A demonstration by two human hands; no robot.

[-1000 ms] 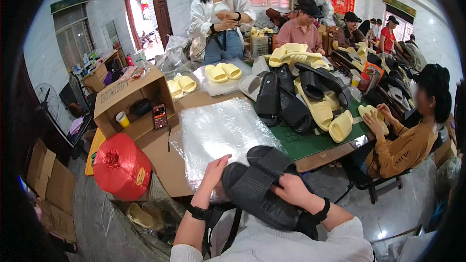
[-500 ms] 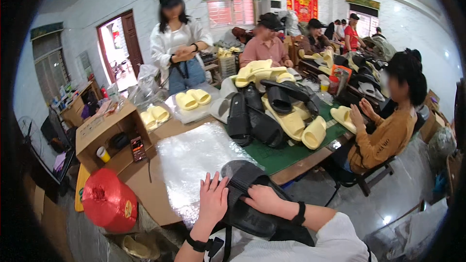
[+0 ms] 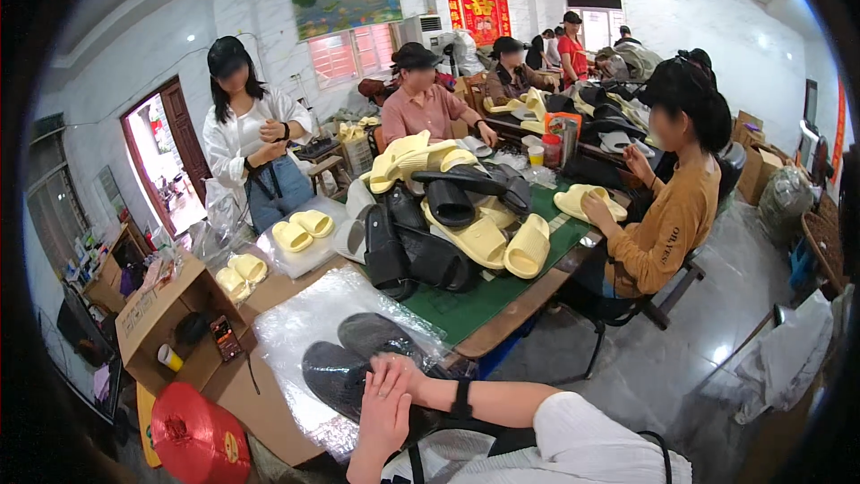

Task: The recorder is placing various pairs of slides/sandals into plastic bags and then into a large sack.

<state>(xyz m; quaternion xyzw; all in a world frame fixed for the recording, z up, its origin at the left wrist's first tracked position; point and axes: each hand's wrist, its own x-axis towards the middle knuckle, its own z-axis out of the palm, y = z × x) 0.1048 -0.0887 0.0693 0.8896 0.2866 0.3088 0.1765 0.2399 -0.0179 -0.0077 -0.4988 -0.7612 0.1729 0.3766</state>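
Note:
Two black slippers [image 3: 339, 378] lie side by side in front of me, toes pointing away, on a flat stack of clear plastic bags [image 3: 291, 318]. My right hand [image 3: 401, 375] reaches across from the right over the near part of the pair, its fingers bent and partly covered. Against it lies my left hand [image 3: 383, 408], open, fingers stretched upward beside the slippers. The hands overlap, so what the right fingers grip is hidden. Black bands circle my wrists.
A pile of black and yellow slippers [image 3: 448, 215] covers the green mat [image 3: 457, 309]. At left stand an open cardboard box [image 3: 148, 314] and a red twine roll [image 3: 197, 439]. Yellow pairs [image 3: 305, 229] lie beyond on plastic. A seated co-worker [image 3: 667, 224] handles a yellow slipper at right; others work farther back.
The black slippers have moved forward and left onto the plastic bags and now show as a pair. My hands have come together and overlap. The whole view has swung rightward.

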